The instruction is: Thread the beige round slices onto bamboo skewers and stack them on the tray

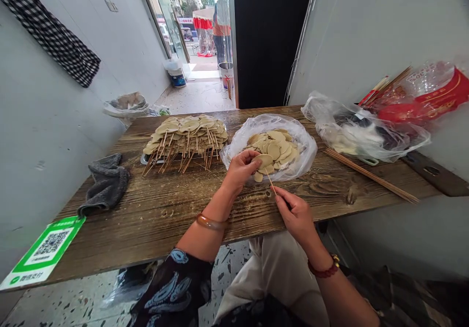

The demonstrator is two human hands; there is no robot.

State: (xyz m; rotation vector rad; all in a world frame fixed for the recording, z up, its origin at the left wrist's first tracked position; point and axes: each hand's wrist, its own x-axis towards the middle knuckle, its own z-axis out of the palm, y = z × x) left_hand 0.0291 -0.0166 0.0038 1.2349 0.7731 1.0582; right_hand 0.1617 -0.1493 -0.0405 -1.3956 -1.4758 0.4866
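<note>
Between the thumb and fingers of my left hand (242, 168) is a thin, beige oval slice (264, 160) of food whose exact kind I cannot tell. My right hand (294, 212) pinches a thin wooden skewer (271, 182); its upper end meets the slices at my left hand. Right behind them, a clear plastic bag (306, 144) lies spread open with a heap of loose slices (277, 144) in it. To the left, many skewered slices (188, 128) are stacked in layers on a metal tray (144, 159), their sticks pointing towards me.
A bundle of bare skewers (372, 174) lies at the right of the wooden table (146, 219), near a knife (436, 173) and a plastic bag (362, 134). At the left are a dark cloth (106, 183) and a green QR code card (46, 249). Beyond the doorway stands a person (222, 29).
</note>
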